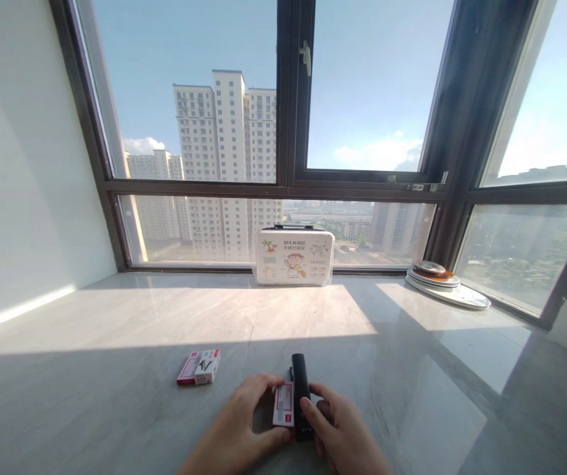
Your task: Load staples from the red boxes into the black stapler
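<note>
Stapler (301, 373) and small box (283, 404) are lying side by side, near centre on a windowsill (115, 409), left hand (246, 415) pinching the box, right hand (337, 425) clasping the stapler; those two are already sitting together, while other boxes (199, 367) are lying unhandled farther left.

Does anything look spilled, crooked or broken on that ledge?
Nothing looks spilled or broken; the stapler and the box beside it seem whole. Only the plates, by the right-hand window, look slightly untidy: the lowest one juts out past the rest.
</note>
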{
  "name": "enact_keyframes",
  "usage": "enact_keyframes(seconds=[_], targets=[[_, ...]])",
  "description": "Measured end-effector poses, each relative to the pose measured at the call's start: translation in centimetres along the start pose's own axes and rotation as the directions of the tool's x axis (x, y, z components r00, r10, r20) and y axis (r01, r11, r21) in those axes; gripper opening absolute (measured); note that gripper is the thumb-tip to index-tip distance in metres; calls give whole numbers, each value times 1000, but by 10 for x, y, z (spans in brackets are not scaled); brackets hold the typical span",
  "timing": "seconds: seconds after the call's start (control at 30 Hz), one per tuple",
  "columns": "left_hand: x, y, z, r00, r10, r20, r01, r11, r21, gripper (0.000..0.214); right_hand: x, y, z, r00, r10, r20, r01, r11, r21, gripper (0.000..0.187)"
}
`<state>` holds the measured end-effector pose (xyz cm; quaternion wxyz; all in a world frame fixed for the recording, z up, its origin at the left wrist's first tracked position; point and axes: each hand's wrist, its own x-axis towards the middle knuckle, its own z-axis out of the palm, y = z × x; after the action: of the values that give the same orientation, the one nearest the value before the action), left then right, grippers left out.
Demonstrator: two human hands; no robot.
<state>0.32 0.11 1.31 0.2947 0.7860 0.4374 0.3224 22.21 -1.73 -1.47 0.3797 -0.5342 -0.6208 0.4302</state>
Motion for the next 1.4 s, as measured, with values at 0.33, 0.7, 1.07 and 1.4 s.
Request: enact_keyframes(seconds=[0.33, 0.7, 1.07, 1.4], targets=[[6, -5, 4, 998, 57, 27, -56, 998, -4, 85, 3, 8, 1, 1000, 24, -4, -24, 998, 58, 77], [-55, -137, -94, 898, -39, -439, 245, 872, 423, 41, 2, 5, 0, 998, 57, -29, -55, 997, 51, 73], [-62, -65, -43, 979, -121, -164, 147, 977, 154, 20, 1, 4, 3, 997, 71, -21, -71, 997, 11, 70], [11, -8, -3, 994, 54, 92, -27, 962, -272, 47, 0, 2, 1, 1000, -20, -19, 19, 1000, -3, 68]])
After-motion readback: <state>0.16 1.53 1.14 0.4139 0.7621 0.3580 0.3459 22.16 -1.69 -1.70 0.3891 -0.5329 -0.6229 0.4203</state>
